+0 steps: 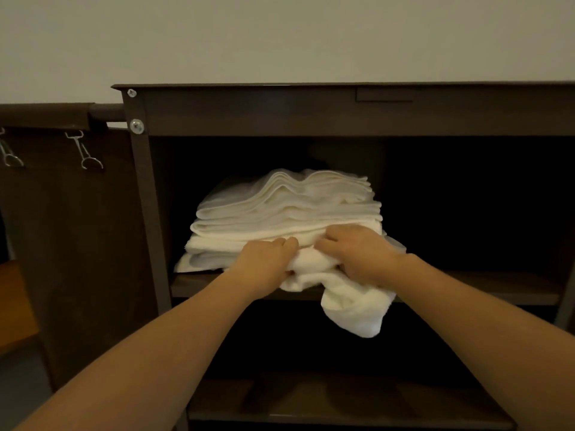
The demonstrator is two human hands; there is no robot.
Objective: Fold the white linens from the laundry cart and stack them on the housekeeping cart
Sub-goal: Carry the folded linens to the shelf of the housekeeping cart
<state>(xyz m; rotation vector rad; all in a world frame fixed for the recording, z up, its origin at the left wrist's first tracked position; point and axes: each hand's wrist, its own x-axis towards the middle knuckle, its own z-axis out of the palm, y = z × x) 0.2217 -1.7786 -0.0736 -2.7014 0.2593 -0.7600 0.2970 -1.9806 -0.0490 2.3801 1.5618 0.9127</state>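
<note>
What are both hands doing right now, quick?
The left hand grips the towel.
The right hand grips the same towel.

Stacked linens [286,209]: white to cream, plain. Housekeeping cart [280,110]: dark brown. Fabric laundry bag [71,231], frame left: dark brown, silver clips [85,150]. Wall [280,35]: pale grey-beige.

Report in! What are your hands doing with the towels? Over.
Left hand, right hand grip loose towel. Folded stack behind, on shelf. Towel end hangs off edge.
</note>
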